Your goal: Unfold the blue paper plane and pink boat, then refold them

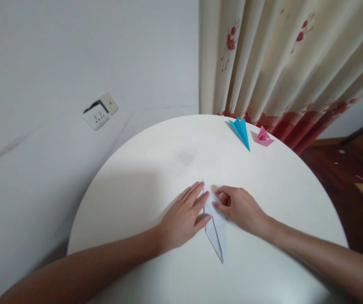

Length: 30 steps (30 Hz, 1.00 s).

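Note:
A folded sheet of white paper point(216, 236), long and pointed at its near end, lies on the white round table point(130, 177). My left hand point(184, 217) rests flat across its left edge, fingers stretched out and fingertips on the paper. On the paper's right side is my right hand point(240, 207), its fingers curled with thumb and forefinger close together at the edge. Whether a bit of the paper is pinched between them cannot be made out. Part of the sheet is hidden under my left fingers.
Near the far right rim sit a blue paper plane point(241, 133) and a pink folded paper piece point(264, 137). Behind them hangs a cream curtain point(263, 59) with red flowers. A wall socket point(96, 117) is at the left, beyond the table.

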Tool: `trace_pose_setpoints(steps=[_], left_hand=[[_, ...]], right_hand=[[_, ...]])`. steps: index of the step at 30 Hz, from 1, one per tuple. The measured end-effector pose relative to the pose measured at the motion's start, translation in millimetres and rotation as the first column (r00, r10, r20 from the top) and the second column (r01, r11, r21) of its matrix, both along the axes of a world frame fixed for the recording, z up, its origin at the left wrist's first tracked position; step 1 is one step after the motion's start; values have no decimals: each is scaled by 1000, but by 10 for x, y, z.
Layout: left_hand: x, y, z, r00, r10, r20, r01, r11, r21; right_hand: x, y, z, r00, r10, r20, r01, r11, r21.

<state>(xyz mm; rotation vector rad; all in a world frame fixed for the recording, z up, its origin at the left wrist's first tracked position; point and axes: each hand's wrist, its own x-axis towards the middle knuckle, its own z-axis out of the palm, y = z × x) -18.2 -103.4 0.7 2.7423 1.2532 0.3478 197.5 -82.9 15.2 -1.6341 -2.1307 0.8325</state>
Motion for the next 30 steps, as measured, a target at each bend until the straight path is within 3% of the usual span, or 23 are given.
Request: trace_pose_setpoints(steps=[8,13,16,19,22,24,26,30], left_hand=[[19,12,-21,999,43,-20,-44,998,-40],[-25,97,-68,947,209,242,-155,962,-225],[-57,218,-66,752,411,515,-162,873,-460],[-67,321,17,556,533,638,21,759,-651],[-47,333,111,486,560,671,292,620,-729],[-23,304,128,445,590,673,410,534,-739],[-2,275,107,410,628,662,436,503,-747],[16,257,57,358,674,646,426,498,-755]], right_hand=[[-54,-60,27,998,-52,-29,51,999,-6],[-47,-7,-59,954,-99,-284,86,995,-57],[-58,53,-89,857,-149,-493,110,988,-107],[-97,94,-75,761,-170,-626,127,985,-113],[-158,94,-44,709,-156,-688,122,988,-98],[-199,82,-27,702,-148,-697,113,989,-96],[-232,74,-12,713,-125,-690,91,992,-87],[-271,103,35,765,-77,-639,71,997,-35]])
